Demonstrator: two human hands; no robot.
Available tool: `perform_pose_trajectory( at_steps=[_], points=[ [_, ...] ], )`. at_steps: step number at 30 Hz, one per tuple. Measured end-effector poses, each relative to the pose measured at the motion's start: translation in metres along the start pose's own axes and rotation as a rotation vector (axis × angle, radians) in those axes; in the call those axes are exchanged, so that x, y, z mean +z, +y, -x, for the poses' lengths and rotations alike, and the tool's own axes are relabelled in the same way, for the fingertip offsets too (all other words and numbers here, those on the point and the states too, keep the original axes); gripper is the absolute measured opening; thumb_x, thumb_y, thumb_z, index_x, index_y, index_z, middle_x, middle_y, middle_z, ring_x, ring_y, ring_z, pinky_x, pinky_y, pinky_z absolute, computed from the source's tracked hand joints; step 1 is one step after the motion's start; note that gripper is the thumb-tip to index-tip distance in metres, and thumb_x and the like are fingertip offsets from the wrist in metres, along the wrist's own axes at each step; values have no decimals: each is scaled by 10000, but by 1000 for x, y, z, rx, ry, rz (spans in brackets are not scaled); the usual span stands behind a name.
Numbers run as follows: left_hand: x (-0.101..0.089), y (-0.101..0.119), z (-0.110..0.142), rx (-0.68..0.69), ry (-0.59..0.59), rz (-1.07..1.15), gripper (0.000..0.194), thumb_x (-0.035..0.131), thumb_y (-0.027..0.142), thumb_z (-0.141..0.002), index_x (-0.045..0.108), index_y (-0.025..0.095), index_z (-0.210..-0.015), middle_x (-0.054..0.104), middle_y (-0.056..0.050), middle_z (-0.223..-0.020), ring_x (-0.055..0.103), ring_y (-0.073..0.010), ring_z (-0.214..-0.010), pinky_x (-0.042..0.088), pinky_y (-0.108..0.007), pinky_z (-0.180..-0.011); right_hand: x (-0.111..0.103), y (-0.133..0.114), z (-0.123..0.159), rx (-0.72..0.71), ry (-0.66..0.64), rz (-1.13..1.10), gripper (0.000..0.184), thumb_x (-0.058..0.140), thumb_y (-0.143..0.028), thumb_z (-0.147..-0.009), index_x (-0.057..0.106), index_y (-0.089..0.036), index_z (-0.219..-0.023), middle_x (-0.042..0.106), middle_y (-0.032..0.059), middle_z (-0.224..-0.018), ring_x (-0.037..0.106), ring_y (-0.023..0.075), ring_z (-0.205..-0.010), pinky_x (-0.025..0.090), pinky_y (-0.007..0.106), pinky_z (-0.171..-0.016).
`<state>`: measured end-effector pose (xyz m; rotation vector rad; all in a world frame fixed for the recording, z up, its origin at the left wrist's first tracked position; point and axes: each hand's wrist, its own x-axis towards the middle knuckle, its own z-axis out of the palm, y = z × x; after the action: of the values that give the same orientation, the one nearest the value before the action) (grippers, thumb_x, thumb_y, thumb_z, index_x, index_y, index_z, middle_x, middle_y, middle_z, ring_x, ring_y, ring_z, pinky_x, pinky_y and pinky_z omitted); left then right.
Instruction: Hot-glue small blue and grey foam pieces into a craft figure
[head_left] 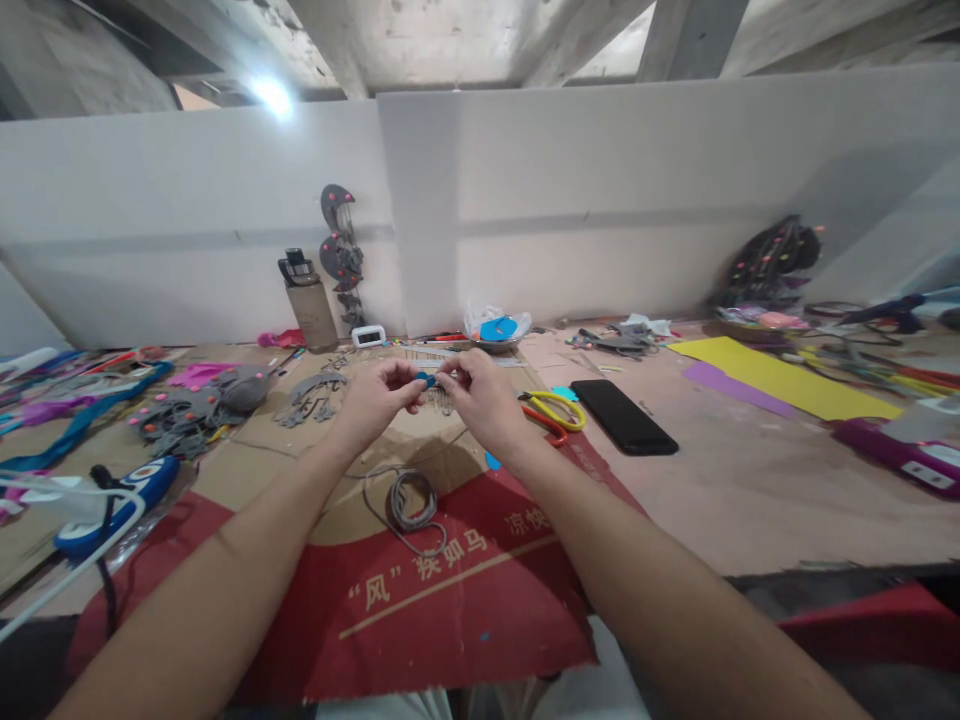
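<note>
Both hands are raised over the cardboard sheet (300, 480) and meet at a small blue piece (425, 379). My left hand (375, 395) pinches it from the left with thumb and fingertips. My right hand (484, 395) pinches it from the right, fingers curled. A coil of grey cord (409, 500) lies on the cardboard below the hands. Yellow-and-orange scissors (555, 412) rest just right of my right hand.
A black phone (622, 417) lies right of the scissors. Yellow and purple foam sheets (780, 380) lie at the right. Grey felt cut-outs (187, 415), a blue glue gun (112, 495), a water bottle (311, 305) and a bowl of blue pieces (496, 330) stand about.
</note>
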<state>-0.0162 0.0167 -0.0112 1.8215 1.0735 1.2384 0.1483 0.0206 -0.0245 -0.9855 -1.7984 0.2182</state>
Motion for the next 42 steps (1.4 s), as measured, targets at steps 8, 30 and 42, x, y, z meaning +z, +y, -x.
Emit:
perform_pose_trajectory(
  at_steps=[8, 30, 42],
  points=[
    [0, -2, 1, -21, -38, 7, 254, 665, 388, -721, 588, 156, -792, 602, -4, -629, 554, -108, -540, 463, -246, -544, 0, 0, 1, -29, 43, -11, 87, 552, -238, -833, 613, -176, -828, 542, 20, -802, 465, 128, -693, 365, 259, -660],
    [2, -4, 1, -67, -75, 132, 210, 663, 315, -720, 533, 158, -772, 583, 2, -598, 518, -93, -494, 419, -224, -482, -1, -1, 2, 20, 25, -27, 110, 556, -272, -825, 626, -188, -839, 553, 26, -807, 490, 139, -725, 387, 274, -690],
    [2, -5, 0, -72, -65, 151, 196, 664, 288, -703, 514, 166, -739, 538, 27, -580, 518, -91, -504, 419, -219, -485, -2, -3, 2, 52, 17, -52, 107, 566, -284, -812, 620, -192, -824, 544, 16, -792, 479, 134, -699, 388, 276, -684]
  ],
)
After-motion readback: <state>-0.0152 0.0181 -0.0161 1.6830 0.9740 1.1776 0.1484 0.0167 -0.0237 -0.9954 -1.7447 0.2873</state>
